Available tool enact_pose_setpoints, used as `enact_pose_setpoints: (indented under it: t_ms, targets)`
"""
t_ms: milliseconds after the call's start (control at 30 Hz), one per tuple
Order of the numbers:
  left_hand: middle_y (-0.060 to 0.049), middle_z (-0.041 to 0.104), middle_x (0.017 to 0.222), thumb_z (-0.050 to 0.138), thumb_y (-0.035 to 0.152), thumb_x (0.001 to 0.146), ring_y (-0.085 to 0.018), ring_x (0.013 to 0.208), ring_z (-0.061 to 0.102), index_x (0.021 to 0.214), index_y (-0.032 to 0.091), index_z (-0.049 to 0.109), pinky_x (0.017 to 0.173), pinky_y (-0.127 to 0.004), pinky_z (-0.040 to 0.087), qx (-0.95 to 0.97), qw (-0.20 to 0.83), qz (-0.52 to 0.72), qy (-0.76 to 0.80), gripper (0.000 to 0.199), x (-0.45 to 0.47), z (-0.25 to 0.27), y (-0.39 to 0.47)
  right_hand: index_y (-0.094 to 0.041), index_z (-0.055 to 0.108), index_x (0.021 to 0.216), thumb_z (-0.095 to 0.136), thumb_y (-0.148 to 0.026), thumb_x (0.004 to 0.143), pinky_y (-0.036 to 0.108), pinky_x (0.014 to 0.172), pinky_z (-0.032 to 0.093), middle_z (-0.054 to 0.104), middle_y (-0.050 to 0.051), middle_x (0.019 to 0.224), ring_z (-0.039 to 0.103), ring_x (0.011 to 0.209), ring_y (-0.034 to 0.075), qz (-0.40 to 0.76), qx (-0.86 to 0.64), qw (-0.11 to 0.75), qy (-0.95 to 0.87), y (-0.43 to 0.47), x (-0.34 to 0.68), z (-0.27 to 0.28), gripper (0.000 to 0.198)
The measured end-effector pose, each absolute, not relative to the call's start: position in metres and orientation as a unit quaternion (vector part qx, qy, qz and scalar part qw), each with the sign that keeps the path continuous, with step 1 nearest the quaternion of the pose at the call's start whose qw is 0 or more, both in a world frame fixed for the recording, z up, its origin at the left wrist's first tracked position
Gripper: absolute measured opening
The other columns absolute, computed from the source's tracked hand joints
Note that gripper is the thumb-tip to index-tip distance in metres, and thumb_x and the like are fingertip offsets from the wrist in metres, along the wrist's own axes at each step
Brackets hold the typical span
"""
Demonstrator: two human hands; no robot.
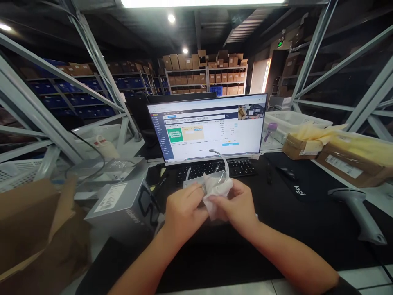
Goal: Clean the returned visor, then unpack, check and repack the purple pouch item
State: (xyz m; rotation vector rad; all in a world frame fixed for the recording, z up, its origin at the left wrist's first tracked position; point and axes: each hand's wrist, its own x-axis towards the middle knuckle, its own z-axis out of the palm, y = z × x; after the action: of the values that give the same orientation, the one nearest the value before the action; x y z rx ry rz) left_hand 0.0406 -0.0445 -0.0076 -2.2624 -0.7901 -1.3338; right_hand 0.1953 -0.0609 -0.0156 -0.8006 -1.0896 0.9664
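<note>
A pair of glasses [226, 164] is held up over the desk mat, with one curved, pale temple arm rising toward the monitor. My left hand [183, 207] is closed on the left side of the glasses. A crumpled white cloth [218, 189] wraps part of them, covering most of the lens area. My right hand [242, 205] pinches this cloth around the glasses, thumb on the near side. Just beyond both hands lies a black keyboard [211, 171], partly hidden by them.
A monitor [208, 127] stands behind the keyboard. Left are a grey printed box [123, 209] and an open cardboard box [37, 229]. To the right lie a mouse [287, 173], a barcode scanner [357, 215] and cardboard boxes with yellow packaging [356, 143]. Metal struts flank the desk.
</note>
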Motion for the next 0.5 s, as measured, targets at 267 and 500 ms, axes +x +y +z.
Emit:
enact_pose_setpoints:
  t_ms: [267,500]
  targets:
    - [-0.001,0.077,0.088,0.067,0.011,0.082,-0.016,0.083,0.075,0.078,0.020,0.064,0.103,-0.039,0.056,-0.889,0.095,-0.396,-0.208,0.010,0.022,0.004,-0.040,-0.019,0.065,0.061,0.099,-0.021,0.041,0.027,0.066,0.056,0.071,-0.002,0.067,0.065,0.062,0.014,0.661,-0.278,0.618,-0.323,-0.040,0.231,0.011,0.040]
    - [0.000,0.075,0.107,0.063,0.007,0.083,-0.020,0.120,0.066,0.079,0.021,0.063,0.119,-0.047,0.041,-0.900,0.059,-0.359,-0.241,0.015,0.000,0.025,-0.043,-0.018,0.068,0.069,0.099,-0.030,0.050,0.022,0.059,0.053,0.069,-0.001,0.067,0.062,0.058,0.012,0.603,-0.339,0.603,-0.398,-0.024,0.269,0.012,0.038]
